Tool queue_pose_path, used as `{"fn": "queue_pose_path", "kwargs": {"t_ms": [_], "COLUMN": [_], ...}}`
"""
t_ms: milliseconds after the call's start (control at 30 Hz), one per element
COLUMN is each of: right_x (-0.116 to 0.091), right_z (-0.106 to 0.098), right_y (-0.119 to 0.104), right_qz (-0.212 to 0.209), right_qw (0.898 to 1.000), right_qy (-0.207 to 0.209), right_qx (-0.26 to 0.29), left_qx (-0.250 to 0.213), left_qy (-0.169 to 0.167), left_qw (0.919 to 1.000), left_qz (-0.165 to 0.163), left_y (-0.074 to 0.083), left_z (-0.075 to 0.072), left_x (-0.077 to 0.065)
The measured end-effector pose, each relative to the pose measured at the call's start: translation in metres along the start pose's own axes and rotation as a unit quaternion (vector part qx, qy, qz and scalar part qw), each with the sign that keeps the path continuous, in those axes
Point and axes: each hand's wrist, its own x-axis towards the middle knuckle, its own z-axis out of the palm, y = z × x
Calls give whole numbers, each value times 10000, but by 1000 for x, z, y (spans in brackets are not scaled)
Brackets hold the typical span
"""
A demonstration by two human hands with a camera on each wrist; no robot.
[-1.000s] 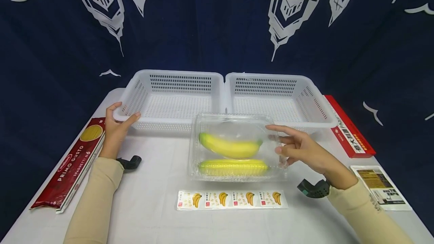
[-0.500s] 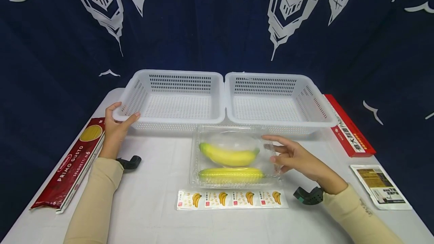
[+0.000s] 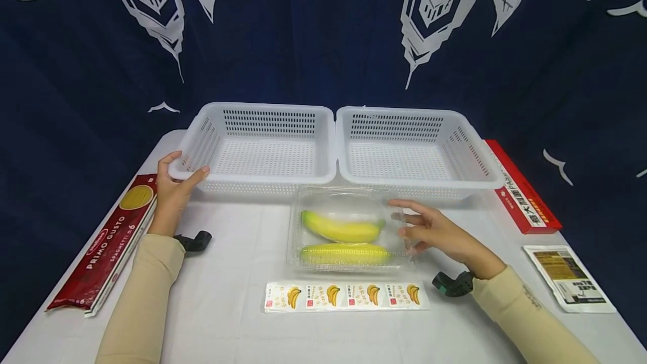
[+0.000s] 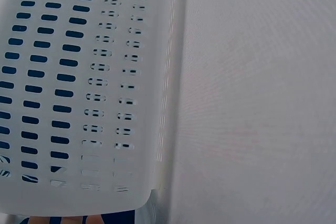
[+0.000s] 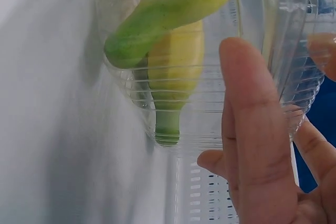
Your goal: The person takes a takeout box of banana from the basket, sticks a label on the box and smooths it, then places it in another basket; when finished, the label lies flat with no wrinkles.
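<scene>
Our left hand (image 3: pixel 174 192) grips the left-side white perforated plastic basket (image 3: pixel 258 180); our right hand (image 3: pixel 445 233) pinches the clear rectangular plastic box (image 3: pixel 349 200) in front, likely light, slippery and crushable, best held by its ribbed ends.

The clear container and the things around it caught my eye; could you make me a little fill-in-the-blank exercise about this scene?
1. The left hand grips a basket whose colour is ____.
2. Inside the clear container, the yellow things number ____.
3. The printed strip repeats a picture of ____.
4. The spaghetti pack lies on the person's ____ side.

Missing words: white; two; bananas; left.
</scene>
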Motion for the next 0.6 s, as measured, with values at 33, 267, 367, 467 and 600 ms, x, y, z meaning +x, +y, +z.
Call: {"fn": "queue_pose_path", "kwargs": {"t_ms": [33, 267, 367, 467, 600], "right_x": [1, 4, 5, 4, 2], "right_z": [0, -2, -3, -4, -3], "right_y": [0, 1, 1, 2, 7], "right_qz": [5, -77, -106, -100, -111], "right_qw": [10000, 10000, 9999, 9999, 9997], "right_qy": [1, -20, -40, -41, -28], "right_qx": [7, 16, 13, -64, -230], "left_qx": [0, -105, -115, -168, -122], "left_qy": [-6, -12, 0, -30, -90], "left_qw": [10000, 9999, 9999, 9999, 9999], "left_qz": [-15, -24, 3, 10, -63], "left_y": [0, 0, 0, 0, 1], "left_z": [0, 0, 0, 0, -2], "left_x": [0, 1, 2, 2, -1]}}
